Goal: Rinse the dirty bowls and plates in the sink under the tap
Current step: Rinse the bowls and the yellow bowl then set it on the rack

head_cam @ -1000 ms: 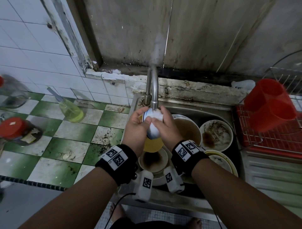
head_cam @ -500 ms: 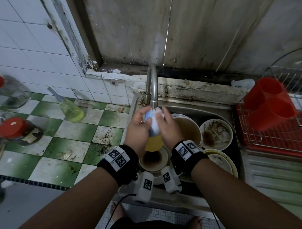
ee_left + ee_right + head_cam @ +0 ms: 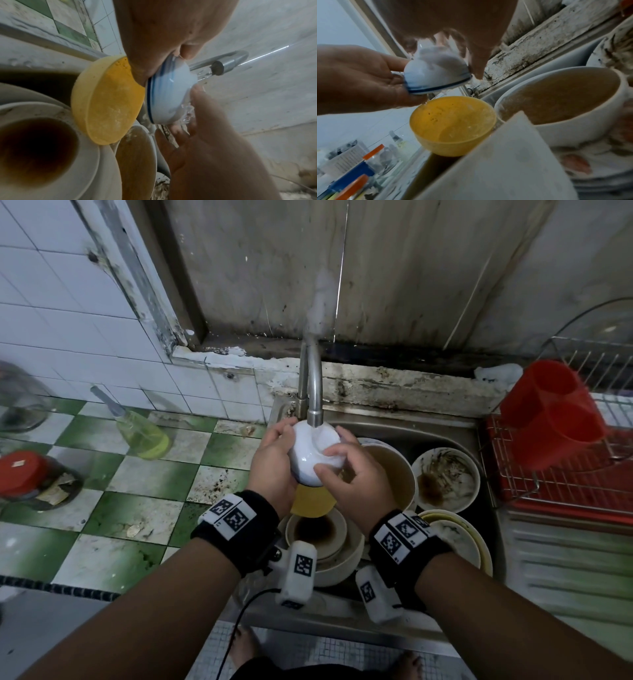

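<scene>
A small white bowl with a blue rim [image 3: 313, 455] [image 3: 169, 97] [image 3: 435, 75] is held upside down right under the tap spout [image 3: 314, 416] [image 3: 217, 67]. Water runs over its bottom. My left hand [image 3: 274, 460] [image 3: 359, 79] grips its left side. My right hand [image 3: 349, 474] [image 3: 205, 128] holds its right side, thumb and fingers spread on the bowl's outside. Below sits a yellow bowl [image 3: 310, 501] [image 3: 453, 124] [image 3: 109, 100], with dirty bowls and plates stacked around it in the sink [image 3: 442, 433].
Big bowl of brown water [image 3: 394, 474] and stained dish [image 3: 443, 479] lie right of the hands. A red rack with a red holder [image 3: 551, 416] stands at the right. The green-and-white tiled counter [image 3: 154, 484] holds a yellow soap bottle [image 3: 144, 436] and a red-lidded jar [image 3: 24, 474].
The bowl has been turned in both hands under the tap, from edge-on to bottom up. My right hand's fingers have shifted across its outside.
</scene>
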